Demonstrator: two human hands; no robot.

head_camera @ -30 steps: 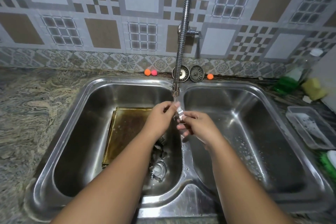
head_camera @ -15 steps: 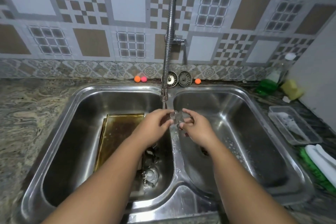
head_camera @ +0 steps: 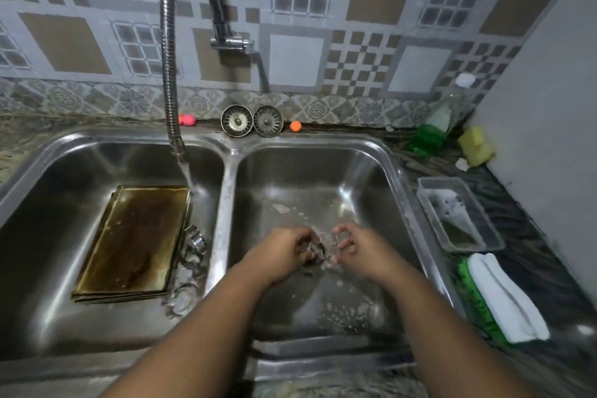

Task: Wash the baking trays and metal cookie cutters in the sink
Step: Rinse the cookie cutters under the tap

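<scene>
Both hands are low inside the right basin of the steel sink [head_camera: 392, 152], close to its bottom. The left hand [head_camera: 284, 252] has its fingers curled round a small metal cookie cutter [head_camera: 318, 249] and grips it from the left side. The right hand [head_camera: 358, 249] is just beside it with bent fingers, and its fingertips reach the right edge of the cutter. This part is blurred, so it cannot be told whether they really pinch the cutter or only touch it. The cutter is between the two hands, and the basin bottom around it is wet with some foam.

The baking trays [head_camera: 135, 239] lie flat in a stack on the bottom of the left basin; the top one is brown and stained. The other cutters [head_camera: 190, 255] lie in a row just beside the right edge of the trays, near the wall between the two basins. The tap hose [head_camera: 169, 58] hangs over the left basin and water runs from its end.

Behind the sink two strainers [head_camera: 236, 120] lean on the wall, with an orange ball [head_camera: 295, 126] near them. On the counter at the right are a green bottle [head_camera: 433, 129], a yellow sponge [head_camera: 476, 145], a plastic box [head_camera: 458, 213] and a white cloth [head_camera: 504, 297].
</scene>
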